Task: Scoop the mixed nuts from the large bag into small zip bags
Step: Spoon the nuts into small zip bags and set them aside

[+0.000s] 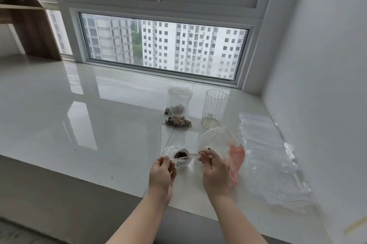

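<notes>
Nuts [180,154] sit in the clear scoop [183,158] we pinch by its handle with our right hand [213,172], its bowl inside the mouth of the small zip bag [172,151] that our left hand [161,173] pinches open. Two filled bags [178,108] lie further back on the white sill [89,116], and the large bag [220,142] lies just right of our right hand.

left hand [161,172]: my fingers curled, pinching at the fingertips
right hand [213,170]: thumb and fingers pinched together too
forearms: both reaching forward, hands close together
</notes>
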